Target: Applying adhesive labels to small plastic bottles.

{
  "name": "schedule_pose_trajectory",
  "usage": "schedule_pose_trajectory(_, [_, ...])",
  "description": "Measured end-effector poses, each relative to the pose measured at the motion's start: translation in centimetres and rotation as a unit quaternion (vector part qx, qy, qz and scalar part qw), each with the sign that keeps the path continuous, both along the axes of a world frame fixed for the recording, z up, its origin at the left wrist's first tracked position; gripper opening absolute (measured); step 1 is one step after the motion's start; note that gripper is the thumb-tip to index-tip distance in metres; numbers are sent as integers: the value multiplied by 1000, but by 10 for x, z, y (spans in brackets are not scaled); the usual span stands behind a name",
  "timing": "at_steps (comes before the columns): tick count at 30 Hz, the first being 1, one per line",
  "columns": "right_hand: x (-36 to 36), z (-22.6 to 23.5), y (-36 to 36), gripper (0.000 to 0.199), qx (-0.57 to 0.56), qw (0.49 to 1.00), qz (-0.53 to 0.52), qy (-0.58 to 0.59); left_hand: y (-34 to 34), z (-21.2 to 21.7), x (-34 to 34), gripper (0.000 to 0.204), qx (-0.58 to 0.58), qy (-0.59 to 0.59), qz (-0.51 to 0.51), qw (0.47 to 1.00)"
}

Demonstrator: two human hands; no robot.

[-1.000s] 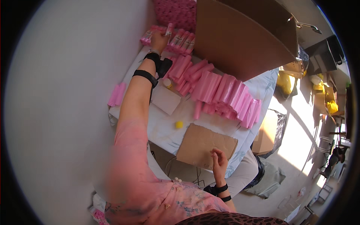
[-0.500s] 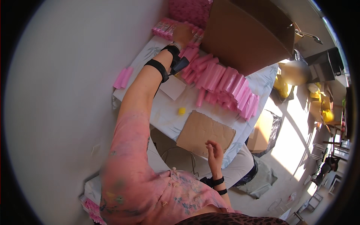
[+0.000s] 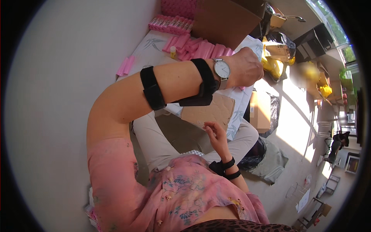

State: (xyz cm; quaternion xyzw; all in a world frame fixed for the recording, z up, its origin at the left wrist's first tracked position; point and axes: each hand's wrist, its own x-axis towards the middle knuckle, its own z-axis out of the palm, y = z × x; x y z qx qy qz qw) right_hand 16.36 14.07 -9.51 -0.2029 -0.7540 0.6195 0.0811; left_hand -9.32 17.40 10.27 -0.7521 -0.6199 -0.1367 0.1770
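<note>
My left hand (image 3: 244, 68), with a watch (image 3: 222, 69) at its wrist, reaches across to the right end of a pile of pink plastic rolls (image 3: 204, 50). Its fingers curl down out of sight, so anything in its grip is hidden. Beside the near edge of a flat brown cardboard piece (image 3: 210, 111), my right hand (image 3: 217, 135) is raised with loosely bent fingers apart and nothing in them. A small yellow and white cylinder (image 3: 172, 52) stands left of the pile. My left forearm covers part of the table and rolls.
At the table's back, a row of printed pink packs (image 3: 171, 24) lies beside a large cardboard box (image 3: 228, 19). Two pink rolls (image 3: 125, 66) rest at the left edge. A smaller box (image 3: 260, 112) and a grey bag (image 3: 270, 162) are on the floor to the right.
My left hand has swung from the packs at the back left to the right end of the rolls. The right hand stays near the cardboard piece. The view has shifted.
</note>
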Motion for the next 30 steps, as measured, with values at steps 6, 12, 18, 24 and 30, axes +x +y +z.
schedule_pose_trajectory(6, [25, 38, -18, 19, 55, 998, 19, 17, -57, 95, 101, 16, -156, 31, -102, 982])
schedule_pose_trajectory(12, [21, 77, -5, 17, 80, 992, 84, 54, -40, 61, 112, 9, -44, -40, -131, 990])
schedule_pose_trajectory(18, [-6, 182, 25, 21, 109, 970, 134, 168, -78, 9, 43, 25, -33, -174, 66, 982])
schedule_pose_trajectory(24, [4, 336, -2, 21, -71, 955, 243, 152, -174, -108, 8, 31, -140, -448, 236, 851])
schedule_pose_trajectory(30, [-21, 324, 2, 22, -75, 939, 254, 218, -182, -108, 64, 32, -188, -494, 187, 828])
